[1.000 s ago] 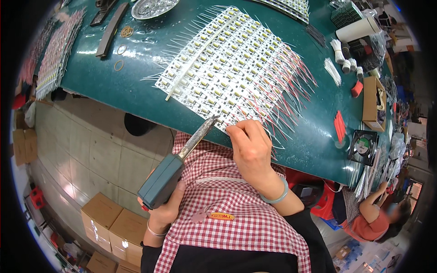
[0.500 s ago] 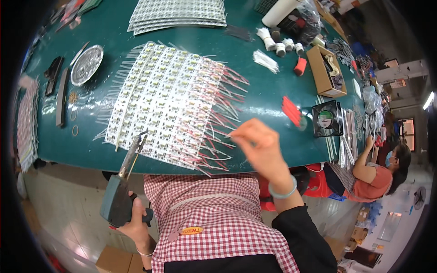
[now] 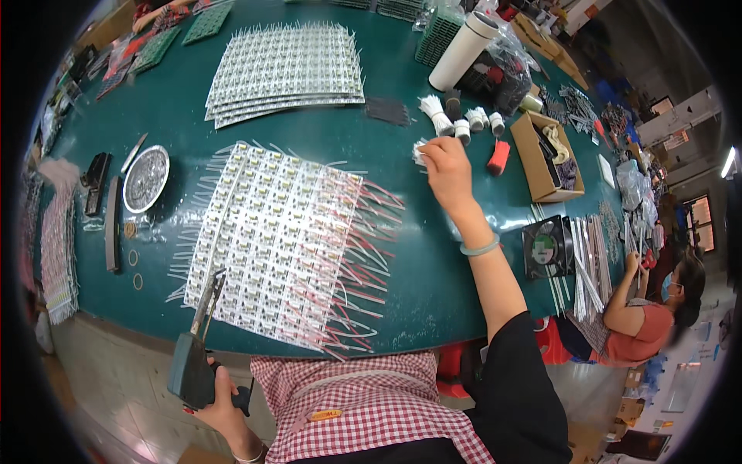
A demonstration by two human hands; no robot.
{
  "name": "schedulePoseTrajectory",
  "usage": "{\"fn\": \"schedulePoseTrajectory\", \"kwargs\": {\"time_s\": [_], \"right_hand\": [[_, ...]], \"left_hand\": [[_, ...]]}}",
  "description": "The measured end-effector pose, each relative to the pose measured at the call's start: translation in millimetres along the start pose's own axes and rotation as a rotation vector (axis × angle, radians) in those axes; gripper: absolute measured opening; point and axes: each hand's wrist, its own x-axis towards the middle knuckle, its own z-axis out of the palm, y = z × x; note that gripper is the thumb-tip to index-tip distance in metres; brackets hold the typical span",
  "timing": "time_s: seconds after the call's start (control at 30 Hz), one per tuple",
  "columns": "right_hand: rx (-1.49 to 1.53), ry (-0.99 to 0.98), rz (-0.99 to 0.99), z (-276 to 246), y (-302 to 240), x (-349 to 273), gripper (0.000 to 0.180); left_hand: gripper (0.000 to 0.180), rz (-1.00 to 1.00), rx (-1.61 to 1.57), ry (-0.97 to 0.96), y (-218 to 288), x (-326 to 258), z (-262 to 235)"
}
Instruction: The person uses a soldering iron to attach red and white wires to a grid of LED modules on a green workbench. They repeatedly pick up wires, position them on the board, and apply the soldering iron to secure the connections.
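Note:
My left hand (image 3: 222, 407) is closed around the handle of a dark green soldering gun (image 3: 193, 371), its tip pointing up over the near left part of a panel of small white circuit boards (image 3: 263, 240). Rows of red and white wires (image 3: 363, 263) stick out from the panel's right side, and pale leads from its left. My right hand (image 3: 450, 176) is stretched out over the table beyond the panel, fingers pinched at a small pile of white wires (image 3: 419, 152). Part of the pile is hidden behind the fingers.
Stacked board panels (image 3: 286, 69) lie at the back. A foil bowl (image 3: 146, 179) stands at the left. Tied wire bundles (image 3: 437, 116), a white cylinder (image 3: 464, 50), a cardboard box (image 3: 533, 158) and a black fan (image 3: 545, 246) are to the right. A co-worker (image 3: 641, 317) sits at the far right.
My right hand has moved from the panel's right-hand wires away from me to the white wire pile. The soldering gun stays in my left hand over the panel. The view has shifted.

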Motion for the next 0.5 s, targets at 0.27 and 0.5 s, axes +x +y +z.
{"fn": "schedulePoseTrajectory", "kwargs": {"time_s": [0.27,0.5], "right_hand": [[-0.137,0.011,-0.178,82,9,58,0.017],[-0.281,0.039,-0.118,113,10,72,0.003]], "left_hand": [[0.029,0.058,0.085,-0.046,28,25,34],[0.034,0.219,0.022,-0.084,47,56,78]]}}
